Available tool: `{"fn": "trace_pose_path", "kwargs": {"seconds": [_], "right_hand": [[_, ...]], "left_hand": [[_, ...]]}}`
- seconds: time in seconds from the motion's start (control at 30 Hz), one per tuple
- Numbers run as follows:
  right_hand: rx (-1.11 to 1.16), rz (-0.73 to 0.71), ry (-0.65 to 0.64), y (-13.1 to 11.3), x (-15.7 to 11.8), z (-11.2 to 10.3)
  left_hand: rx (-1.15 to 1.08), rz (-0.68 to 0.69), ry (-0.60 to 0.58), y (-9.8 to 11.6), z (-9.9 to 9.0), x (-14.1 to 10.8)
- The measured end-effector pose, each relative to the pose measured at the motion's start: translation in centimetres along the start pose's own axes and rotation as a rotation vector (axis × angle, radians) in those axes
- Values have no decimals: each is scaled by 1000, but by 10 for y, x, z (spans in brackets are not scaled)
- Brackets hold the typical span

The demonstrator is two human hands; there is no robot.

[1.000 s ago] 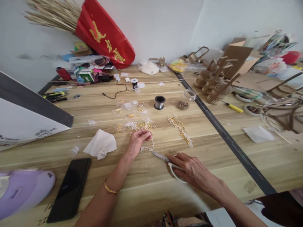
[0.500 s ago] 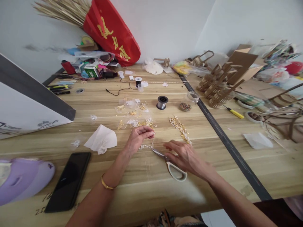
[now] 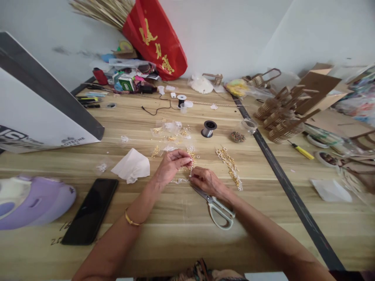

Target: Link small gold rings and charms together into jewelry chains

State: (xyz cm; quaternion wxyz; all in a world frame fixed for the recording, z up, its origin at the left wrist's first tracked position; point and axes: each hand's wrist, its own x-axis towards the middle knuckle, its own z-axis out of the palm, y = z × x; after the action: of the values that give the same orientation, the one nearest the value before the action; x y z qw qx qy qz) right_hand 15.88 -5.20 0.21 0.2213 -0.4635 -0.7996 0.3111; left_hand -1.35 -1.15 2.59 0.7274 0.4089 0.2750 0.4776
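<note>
My left hand pinches one end of a small silvery beaded chain, just in front of the piles of tiny findings. Close beside it, my right hand has its fingers pressed together at the same chain's hanging part. Part of the chain lies on the table below the fingers. Scissors with pale handles rest on the table under my right hand, their blade tips hidden by it. Gold and white chains lie to the right. Gold and silver findings are spread on small clear bags beyond my hands.
A wire spool and a jar of beads stand farther back. To the left are a white cloth, a black phone and a purple device. Small woven baskets sit at right.
My right hand has moved left from above the scissors to the chain by my left hand, and its fingers have closed. The camera view has shifted a little to the left.
</note>
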Motion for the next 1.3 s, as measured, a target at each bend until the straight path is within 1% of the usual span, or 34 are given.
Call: {"fn": "trace_pose_path", "kwargs": {"seconds": [0.1,0.2,0.3,0.37,0.5,0.67,0.8,0.93,1.07,1.2,1.3], "right_hand": [[256,79,111,5,-2,3],[492,149,220,10,-4,2],[643,152,347,12,-6,-1],[681,139,413,12,-7,-4],[668,115,504,10,-9,-10],[600,159,517,15,-8,-19],[582,187,529,26,-6,-22],[585,200,553,38,-4,-23],[588,218,545,48,-4,-22],[451,213,563,54,-5,-19],[327,208,552,56,-5,-16]], "left_hand": [[36,16,3,0,-4,1],[133,28,52,1,-9,3],[279,15,115,1,-15,5],[370,-9,130,0,-19,7],[468,-67,87,-5,-25,10],[597,-72,1,-11,-30,11],[644,-57,-25,-14,-32,13],[708,-62,-24,-13,-32,13],[753,-48,-7,-12,-32,13],[743,-34,34,-9,-31,12],[702,-17,67,-7,-29,9]]}}
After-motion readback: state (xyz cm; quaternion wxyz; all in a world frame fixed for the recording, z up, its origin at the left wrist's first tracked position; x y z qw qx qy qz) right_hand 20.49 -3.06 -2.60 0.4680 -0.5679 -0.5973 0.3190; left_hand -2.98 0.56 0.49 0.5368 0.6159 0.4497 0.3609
